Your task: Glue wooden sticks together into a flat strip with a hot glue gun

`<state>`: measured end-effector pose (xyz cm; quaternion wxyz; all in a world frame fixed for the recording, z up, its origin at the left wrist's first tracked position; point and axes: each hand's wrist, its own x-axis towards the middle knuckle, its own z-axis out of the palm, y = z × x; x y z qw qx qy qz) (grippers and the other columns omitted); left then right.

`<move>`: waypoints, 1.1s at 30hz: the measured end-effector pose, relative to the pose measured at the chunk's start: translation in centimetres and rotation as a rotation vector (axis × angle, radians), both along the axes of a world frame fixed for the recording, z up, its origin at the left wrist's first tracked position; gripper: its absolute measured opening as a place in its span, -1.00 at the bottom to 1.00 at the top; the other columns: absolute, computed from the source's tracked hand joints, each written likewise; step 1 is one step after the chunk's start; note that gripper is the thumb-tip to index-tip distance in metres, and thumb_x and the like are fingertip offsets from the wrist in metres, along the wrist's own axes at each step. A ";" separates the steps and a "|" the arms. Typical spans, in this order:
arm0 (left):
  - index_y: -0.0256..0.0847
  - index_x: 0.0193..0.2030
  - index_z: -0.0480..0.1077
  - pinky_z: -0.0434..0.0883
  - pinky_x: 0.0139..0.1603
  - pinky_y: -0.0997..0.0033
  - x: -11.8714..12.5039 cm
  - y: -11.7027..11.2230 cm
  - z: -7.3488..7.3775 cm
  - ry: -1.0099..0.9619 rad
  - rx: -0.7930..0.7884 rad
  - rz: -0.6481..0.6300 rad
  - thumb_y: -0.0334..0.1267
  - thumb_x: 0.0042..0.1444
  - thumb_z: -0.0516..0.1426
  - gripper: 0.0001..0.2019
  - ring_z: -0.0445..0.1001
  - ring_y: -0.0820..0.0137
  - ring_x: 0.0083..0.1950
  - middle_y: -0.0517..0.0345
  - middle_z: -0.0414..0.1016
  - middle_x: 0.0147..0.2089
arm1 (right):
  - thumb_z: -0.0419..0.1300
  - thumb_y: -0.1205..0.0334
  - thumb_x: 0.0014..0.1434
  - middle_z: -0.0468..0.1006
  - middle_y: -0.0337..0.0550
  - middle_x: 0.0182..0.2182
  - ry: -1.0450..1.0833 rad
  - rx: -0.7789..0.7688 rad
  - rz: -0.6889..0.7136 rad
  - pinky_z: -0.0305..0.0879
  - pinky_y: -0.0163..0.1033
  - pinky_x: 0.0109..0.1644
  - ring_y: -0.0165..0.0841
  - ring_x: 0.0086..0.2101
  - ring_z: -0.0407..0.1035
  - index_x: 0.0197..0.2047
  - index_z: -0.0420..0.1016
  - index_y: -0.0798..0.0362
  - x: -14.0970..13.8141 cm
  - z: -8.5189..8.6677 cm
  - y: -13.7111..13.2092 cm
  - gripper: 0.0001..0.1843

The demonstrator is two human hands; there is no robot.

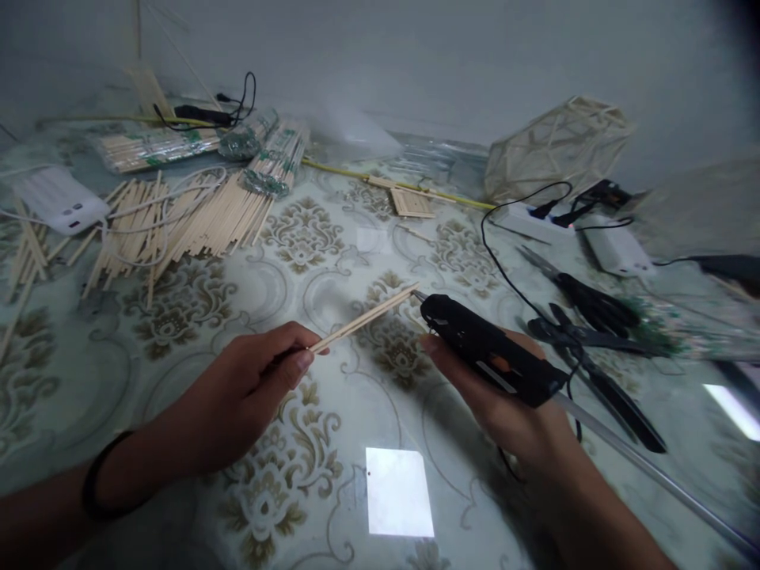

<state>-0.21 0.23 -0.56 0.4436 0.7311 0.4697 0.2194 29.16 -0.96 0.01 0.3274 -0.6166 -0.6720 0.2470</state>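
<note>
My left hand (249, 388) is closed in a pinch on a thin wooden stick (365, 317) that points up and right. My right hand (511, 396) grips a black glue gun (487, 348), with its nozzle (419, 296) right beside the stick's far tip. A clear glue rod (641, 463) sticks out of the gun's back toward the lower right. Both hands hover above the glossy floral surface (332, 237).
A heap of loose sticks (178, 218) and bagged bundles (148, 146) lie at the upper left. Black scissors (587, 344) lie right of the gun. A stick-built polyhedron (558, 146), a white power strip (528, 222), white adapters and black cables sit at the far right.
</note>
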 end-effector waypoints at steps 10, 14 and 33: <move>-0.11 -0.06 0.56 0.16 -0.47 0.40 -0.1 0.0 0.0 -0.014 -0.009 -0.006 -0.07 0.56 0.01 -0.67 0.19 0.45 -0.50 0.40 0.21 -0.49 | 0.37 0.02 0.30 0.38 -0.28 -0.57 0.015 0.033 -0.037 0.25 -0.13 -0.42 -0.30 -0.52 0.29 -0.51 0.32 -0.10 0.4 -0.1 0.1 -0.57; -0.12 -0.08 0.56 0.16 -0.46 0.40 0.0 0.0 0.0 -0.017 -0.008 0.000 -0.07 0.56 0.01 -0.66 0.18 0.45 -0.50 0.40 0.20 -0.50 | 0.36 0.04 0.31 0.35 -0.29 -0.58 0.007 0.043 -0.024 0.20 -0.14 -0.44 -0.32 -0.54 0.25 -0.53 0.25 -0.09 0.4 -0.2 0.2 -0.53; -0.14 -0.08 0.56 0.18 -0.44 0.38 -0.3 0.1 -0.4 -0.039 0.014 -0.010 -0.07 0.57 0.02 -0.66 0.19 0.45 -0.48 0.39 0.22 -0.48 | 0.40 -0.03 0.35 0.52 -0.23 -0.44 0.062 0.043 -0.072 0.37 -0.11 -0.32 -0.25 -0.42 0.41 -0.40 0.50 -0.12 0.9 -0.9 -0.2 -0.67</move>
